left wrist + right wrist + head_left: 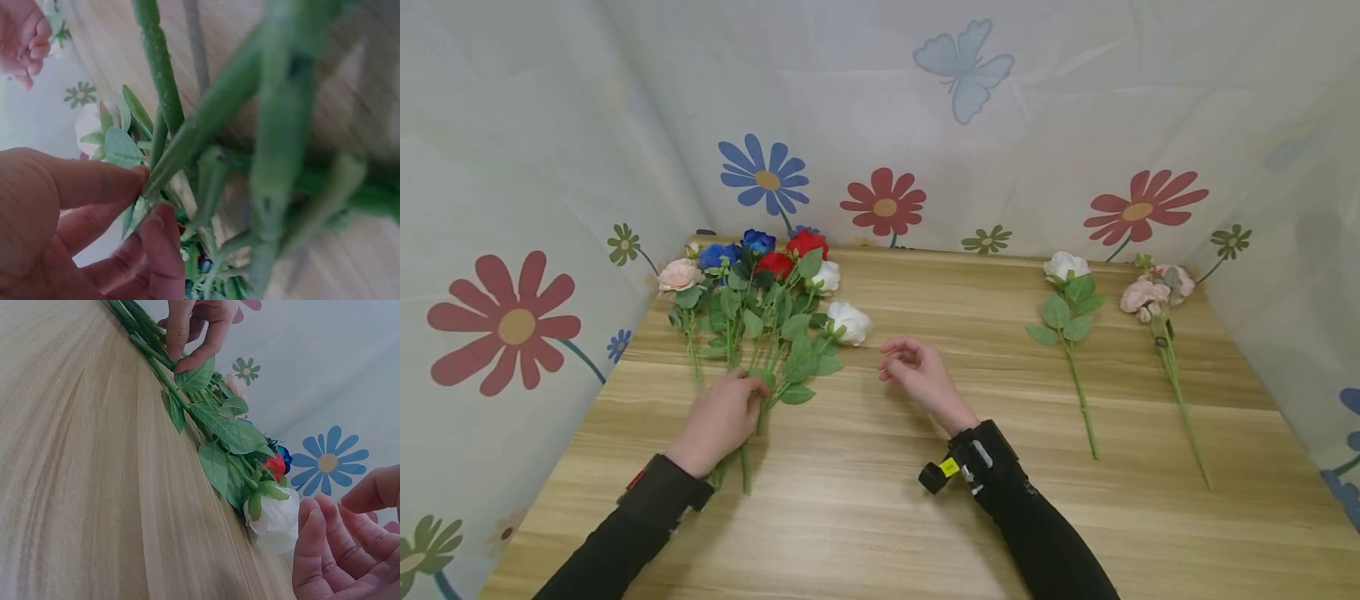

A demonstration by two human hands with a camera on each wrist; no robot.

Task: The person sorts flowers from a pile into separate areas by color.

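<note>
My left hand (718,419) pinches a green flower stem (181,142) between thumb and fingertips, low on a bunch of roses lying on the table. The bunch has blue roses (720,255), red roses (807,242), a pale pink rose (680,274) and white roses, with leaves (800,360) spread over the stems. Nearest to my right hand (925,379) is the front white rose (850,323), a little to its left. The right fingers are loosely bent and hold nothing; in the right wrist view they overlap that rose's edge.
On the right of the wooden table (887,517) lie a single white rose (1066,267) and a stem with pale pink blooms (1144,294), both with stems toward the front. A flower-printed curtain (820,92) closes off the back and both sides.
</note>
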